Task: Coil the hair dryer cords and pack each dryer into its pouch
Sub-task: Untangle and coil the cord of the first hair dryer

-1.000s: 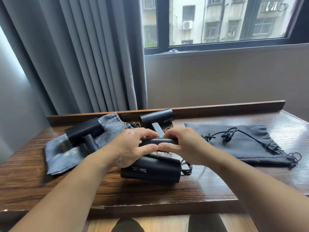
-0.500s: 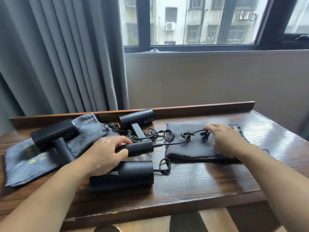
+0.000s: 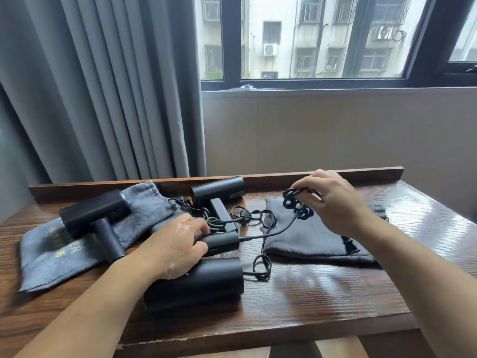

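The left hand [image 3: 178, 244] curls round the handle of the nearest dryer [image 3: 201, 282], pinning it on the tabletop [image 3: 335, 293], while right of that dryer the right hand [image 3: 333, 202] pinches its kinked cord [image 3: 296, 208] above the dark pouch [image 3: 309, 239], likely to straighten it for coiling.

table [image 3: 335, 293] | left pouch [image 3: 51, 264]; right pouch [image 3: 309, 241]; front dryer [image 3: 196, 282]; rear dryer [image 3: 219, 189]; cord [image 3: 262, 270]

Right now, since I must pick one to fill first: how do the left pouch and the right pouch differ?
The left pouch has a dryer lying on it and shows yellow lettering; the right pouch bears no dryer and shows no print. The left pouch looks lighter grey, the right pouch darker. Both are cloth and lie on the table.
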`<move>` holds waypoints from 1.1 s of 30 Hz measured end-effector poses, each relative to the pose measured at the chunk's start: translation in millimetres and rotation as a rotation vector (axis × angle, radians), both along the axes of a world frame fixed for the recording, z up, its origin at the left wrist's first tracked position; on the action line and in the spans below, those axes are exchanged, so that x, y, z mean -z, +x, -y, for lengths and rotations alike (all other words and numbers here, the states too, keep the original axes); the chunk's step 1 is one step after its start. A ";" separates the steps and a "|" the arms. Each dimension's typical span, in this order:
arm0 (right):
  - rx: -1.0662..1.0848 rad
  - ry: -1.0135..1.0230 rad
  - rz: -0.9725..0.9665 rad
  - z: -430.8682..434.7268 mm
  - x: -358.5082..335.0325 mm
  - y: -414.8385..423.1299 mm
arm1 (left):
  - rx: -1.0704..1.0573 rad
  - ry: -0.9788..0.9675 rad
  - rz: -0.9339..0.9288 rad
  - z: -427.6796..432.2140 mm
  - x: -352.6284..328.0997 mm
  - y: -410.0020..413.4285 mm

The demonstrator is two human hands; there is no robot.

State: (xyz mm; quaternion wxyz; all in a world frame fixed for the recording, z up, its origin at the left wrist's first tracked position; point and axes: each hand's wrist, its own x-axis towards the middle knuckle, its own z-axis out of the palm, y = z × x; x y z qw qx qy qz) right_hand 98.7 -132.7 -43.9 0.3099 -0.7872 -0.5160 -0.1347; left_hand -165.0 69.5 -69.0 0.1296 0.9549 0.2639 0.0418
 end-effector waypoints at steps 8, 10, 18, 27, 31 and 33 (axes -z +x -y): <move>-0.196 -0.005 -0.210 -35.7 -40.1 -54.8 | 0.108 -0.325 0.645 21.5 -22.8 25.5; -0.237 0.004 -0.230 -44.4 -43.9 -65.6 | 0.178 -0.477 0.712 27.7 -30.3 37.3; -0.302 0.187 -0.535 -56.9 -35.2 -64.3 | 0.187 -0.798 0.966 31.3 -27.4 65.1; -0.132 0.208 -0.296 -8.2 8.4 -86.2 | 0.015 -0.683 1.033 23.9 -11.0 70.0; 0.005 0.247 -0.070 -5.1 21.4 -96.9 | -0.031 -0.734 1.104 21.9 -9.7 71.3; 0.074 0.236 -0.021 -5.7 22.0 -96.0 | -0.061 -0.720 1.126 21.0 -10.5 70.6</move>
